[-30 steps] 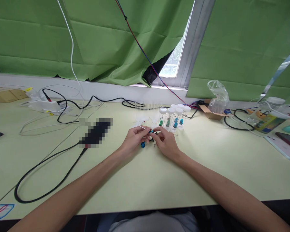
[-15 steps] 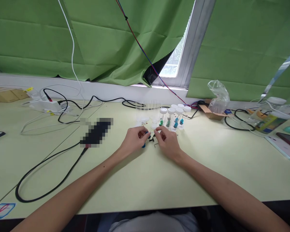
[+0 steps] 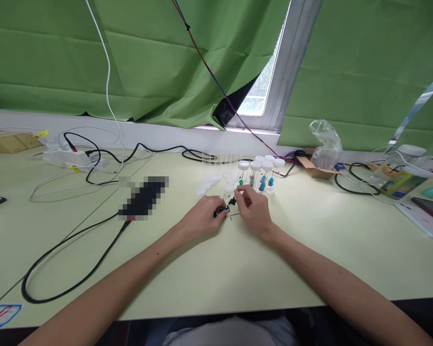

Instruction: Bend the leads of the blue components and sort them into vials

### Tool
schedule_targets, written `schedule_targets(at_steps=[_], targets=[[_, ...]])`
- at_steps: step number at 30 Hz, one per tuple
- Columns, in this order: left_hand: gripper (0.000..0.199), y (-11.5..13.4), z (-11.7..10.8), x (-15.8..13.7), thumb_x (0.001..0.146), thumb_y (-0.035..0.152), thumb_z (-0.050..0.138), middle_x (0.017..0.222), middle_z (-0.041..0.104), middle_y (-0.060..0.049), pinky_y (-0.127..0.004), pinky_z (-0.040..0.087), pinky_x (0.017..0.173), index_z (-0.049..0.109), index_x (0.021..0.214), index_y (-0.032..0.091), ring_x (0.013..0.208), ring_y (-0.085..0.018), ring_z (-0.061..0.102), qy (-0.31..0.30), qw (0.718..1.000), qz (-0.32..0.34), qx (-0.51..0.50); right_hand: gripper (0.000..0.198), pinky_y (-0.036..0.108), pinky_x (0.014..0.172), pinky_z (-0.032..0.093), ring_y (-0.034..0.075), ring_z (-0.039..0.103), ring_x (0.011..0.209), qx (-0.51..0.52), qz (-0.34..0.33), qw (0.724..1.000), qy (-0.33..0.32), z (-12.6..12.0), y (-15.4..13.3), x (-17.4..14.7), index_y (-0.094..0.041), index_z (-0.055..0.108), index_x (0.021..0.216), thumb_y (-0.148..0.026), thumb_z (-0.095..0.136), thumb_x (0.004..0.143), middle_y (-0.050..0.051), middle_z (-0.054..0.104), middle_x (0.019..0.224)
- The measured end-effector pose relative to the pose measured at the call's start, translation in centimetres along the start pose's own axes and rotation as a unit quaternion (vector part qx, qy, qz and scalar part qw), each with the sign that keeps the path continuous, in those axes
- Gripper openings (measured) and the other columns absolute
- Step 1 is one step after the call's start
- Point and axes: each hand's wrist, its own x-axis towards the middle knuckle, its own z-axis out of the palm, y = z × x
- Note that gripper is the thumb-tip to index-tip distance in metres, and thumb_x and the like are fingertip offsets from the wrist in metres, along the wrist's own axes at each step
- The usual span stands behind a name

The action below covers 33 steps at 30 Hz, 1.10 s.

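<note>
My left hand (image 3: pixel 205 215) rests low over the table, thumb and fingers closed on a small blue part (image 3: pixel 222 209). Just to its right, my right hand (image 3: pixel 254 206) is raised a little with thumb and forefinger pinched together; whatever is between them is too small to make out. Small black parts (image 3: pixel 232 201) lie between the two hands. A thin L-shaped hex key (image 3: pixel 234 215) lies by the right fingers. Behind the hands stand several clear vials with white caps (image 3: pixel 255 166), holding green and blue parts on thin metal stems.
Clear open tubes (image 3: pixel 216 166) stand left of the capped vials. A small cardboard box (image 3: pixel 319 168) with a plastic bag sits at the back right. Further right lies a phone (image 3: pixel 424 221). Black cable (image 3: pixel 68 235) loops across the left, near a pixelated dark object (image 3: pixel 144 197).
My left hand has moved slightly right and nearer to me with the blue part. The right hand has shifted slightly right, and the fingertips are farther apart front to back.
</note>
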Motion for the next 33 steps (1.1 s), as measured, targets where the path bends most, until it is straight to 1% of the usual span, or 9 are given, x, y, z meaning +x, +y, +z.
schedule_targets(at_steps=[5, 8, 12, 15, 19, 23, 27, 31, 33], targets=[[0.022, 0.0, 0.1, 0.0, 0.088, 0.031, 0.052, 0.077, 0.067, -0.008, -0.032, 0.038, 0.062, 0.069, 0.078, 0.019, 0.068, -0.020, 0.058, -0.004, 1.000, 0.000, 0.002, 0.019, 0.025, 0.052, 0.036, 0.011, 0.044, 0.047, 0.001, -0.004, 1.000, 0.006, 0.0, 0.0, 0.0, -0.020, 0.059, 0.090, -0.033, 0.047, 0.096, -0.005, 0.048, 0.054], [0.023, 0.0, 0.1, 0.0, 0.088, 0.032, 0.052, 0.076, 0.067, -0.008, -0.032, 0.038, 0.062, 0.069, 0.078, 0.020, 0.068, -0.021, 0.058, -0.010, 1.000, -0.003, 0.005, 0.017, 0.025, 0.053, 0.037, 0.011, 0.046, 0.048, 0.016, -0.001, 1.000, 0.026, -0.1, 0.0, 0.1, -0.020, 0.058, 0.092, -0.033, 0.047, 0.096, -0.005, 0.049, 0.055], [0.024, 0.0, 0.1, 0.0, 0.089, 0.035, 0.053, 0.076, 0.066, -0.008, -0.032, 0.037, 0.062, 0.068, 0.077, 0.020, 0.069, -0.021, 0.057, -0.009, 1.000, -0.005, 0.000, 0.016, 0.025, 0.051, 0.037, 0.011, 0.048, 0.050, 0.038, 0.023, 0.995, 0.091, -0.5, -0.1, 0.3, -0.020, 0.055, 0.095, -0.035, 0.050, 0.095, -0.003, 0.053, 0.062], [0.027, 0.1, 0.1, 0.0, 0.088, 0.040, 0.055, 0.073, 0.065, -0.007, -0.032, 0.035, 0.062, 0.067, 0.074, 0.019, 0.067, -0.020, 0.054, 0.008, 1.000, -0.003, -0.006, 0.016, 0.025, 0.052, 0.040, 0.012, 0.050, 0.055, 0.049, 0.042, 0.988, 0.141, -0.8, -0.2, 0.6, -0.020, 0.053, 0.097, -0.036, 0.050, 0.095, -0.002, 0.053, 0.067], [0.039, 0.3, 0.0, 0.1, 0.088, 0.052, 0.054, 0.072, 0.063, -0.006, -0.031, 0.035, 0.061, 0.068, 0.074, 0.018, 0.064, -0.018, 0.052, 0.029, 0.999, -0.011, 0.006, 0.017, 0.027, 0.059, 0.044, 0.015, 0.054, 0.068, 0.055, 0.051, 0.978, 0.192, -1.0, 0.0, 1.0, -0.021, 0.051, 0.101, -0.036, 0.051, 0.095, 0.000, 0.053, 0.076], [0.045, 0.6, -0.1, 0.0, 0.087, 0.060, 0.053, 0.078, 0.066, -0.005, -0.031, 0.038, 0.064, 0.069, 0.084, 0.018, 0.065, -0.017, 0.054, 0.077, 0.996, -0.036, 0.012, 0.019, 0.032, 0.070, 0.048, 0.018, 0.055, 0.084, 0.024, 0.039, 0.971, 0.236, -1.1, 0.5, 1.3, -0.021, 0.050, 0.107, -0.035, 0.051, 0.094, 0.004, 0.054, 0.093], [0.043, 1.0, -0.4, -0.1, 0.091, 0.056, 0.049, 0.087, 0.068, -0.005, -0.030, 0.039, 0.068, 0.069, 0.087, 0.019, 0.067, -0.016, 0.055, 0.120, 0.992, -0.034, -0.003, 0.026, 0.038, 0.080, 0.048, 0.021, 0.054, 0.094, -0.005, 0.043, 0.972, 0.229, -1.0, 0.9, 1.4, -0.022, 0.047, 0.115, -0.037, 0.051, 0.094, 0.009, 0.054, 0.107], [0.042, 1.4, -0.7, -0.3, 0.100, 0.045, 0.032, 0.078, 0.064, -0.004, -0.029, 0.039, 0.070, 0.065, 0.092, 0.019, 0.070, -0.017, 0.055, 0.166, 0.985, -0.033, -0.030, 0.035, 0.041, 0.084, 0.047, 0.022, 0.054, 0.098, -0.013, 0.042, 0.978, 0.205, -0.9, 1.0, 1.3, -0.022, 0.047, 0.121, -0.039, 0.056, 0.091, 0.010, 0.055, 0.111], [0.040, 1.5, -0.8, -0.3, 0.101, 0.043, 0.032, 0.074, 0.062, -0.002, -0.029, 0.038, 0.068, 0.063, 0.098, 0.019, 0.067, -0.016, 0.052, 0.191, 0.980, -0.045, -0.038, 0.041, 0.041, 0.084, 0.047, 0.023, 0.054, 0.097, -0.021, 0.037, 0.980, 0.194, -0.8, 1.0, 1.2, -0.022, 0.047, 0.123, -0.040, 0.060, 0.089, 0.010, 0.056, 0.114]])
